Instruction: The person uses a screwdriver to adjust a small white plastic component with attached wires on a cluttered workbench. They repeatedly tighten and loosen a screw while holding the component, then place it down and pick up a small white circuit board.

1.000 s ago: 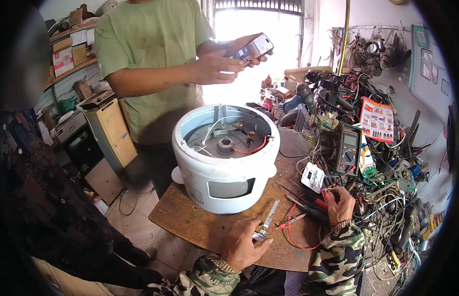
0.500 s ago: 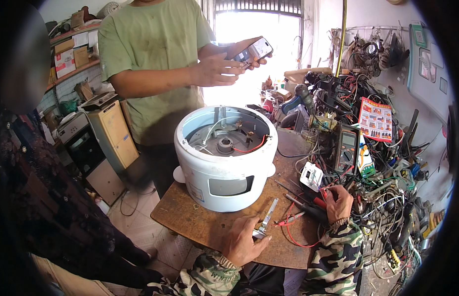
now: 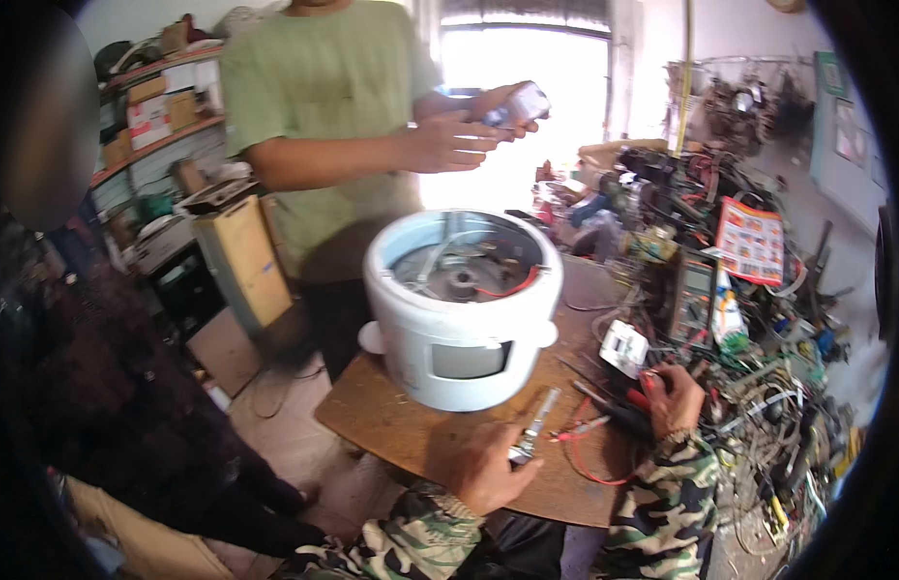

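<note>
A slim metal hand tool with silvery jaws [image 3: 534, 425], seemingly pliers, is held in the left hand [image 3: 483, 464], whose fingers are curled shut around its handle end; the tip is pointed toward the base of the white round plastic cooker housing [image 3: 461, 324]. The right hand [image 3: 674, 396] is closed loosely over red-handled tools and probes [image 3: 635, 398] lying on the round brown wooden bench [image 3: 391, 420], just beside a red lead [image 3: 589, 464] looping across the board. The housing stands upright at the middle of the bench, opened at the top, with a grey metal plate, a central hub and a red wire exposed inside.

For the tool to be brought to the housing well, a firmer grip nearer the joint would probably be needed, and the shell should be steadied, since it is not held by either hand. The loose lead should be kept clear of the jaws.

Beyond, a small device [image 3: 519, 103] is held by a person in a green shirt [image 3: 324, 106]; tangled cables and a meter [image 3: 689, 295] crowd the right side.
</note>
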Tool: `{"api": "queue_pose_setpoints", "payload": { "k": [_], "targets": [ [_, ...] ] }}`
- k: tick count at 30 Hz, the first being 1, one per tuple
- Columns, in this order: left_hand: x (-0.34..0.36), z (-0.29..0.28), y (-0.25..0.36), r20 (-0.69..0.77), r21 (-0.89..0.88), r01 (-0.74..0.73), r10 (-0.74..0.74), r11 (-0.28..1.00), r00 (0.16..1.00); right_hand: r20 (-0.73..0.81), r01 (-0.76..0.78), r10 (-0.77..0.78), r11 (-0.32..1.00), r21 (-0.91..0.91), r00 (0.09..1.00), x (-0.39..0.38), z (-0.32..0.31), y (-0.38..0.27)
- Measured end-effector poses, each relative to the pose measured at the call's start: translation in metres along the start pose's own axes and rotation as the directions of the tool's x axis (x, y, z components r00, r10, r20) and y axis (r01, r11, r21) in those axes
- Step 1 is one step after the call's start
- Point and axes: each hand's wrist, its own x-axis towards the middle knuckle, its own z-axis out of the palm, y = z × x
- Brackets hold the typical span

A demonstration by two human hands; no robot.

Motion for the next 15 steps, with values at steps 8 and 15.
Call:
{"api": "queue_pose_setpoints", "payload": {
  "k": [8,15],
  "targets": [
    [-0.003,0.0,-0.01,0.004,-0.029,-0.006,0.006,1.0,1.0,-0.012,0.117,-0.12,0.983,-0.141,0.993,0.0,0.002,-0.018],
    [-0.003,-0.001,-0.008,0.009,-0.049,0.025,-0.024,0.999,1.0,0.005,0.101,-0.102,0.981,-0.165,0.995,0.0,0.002,-0.018]
  ]
}}
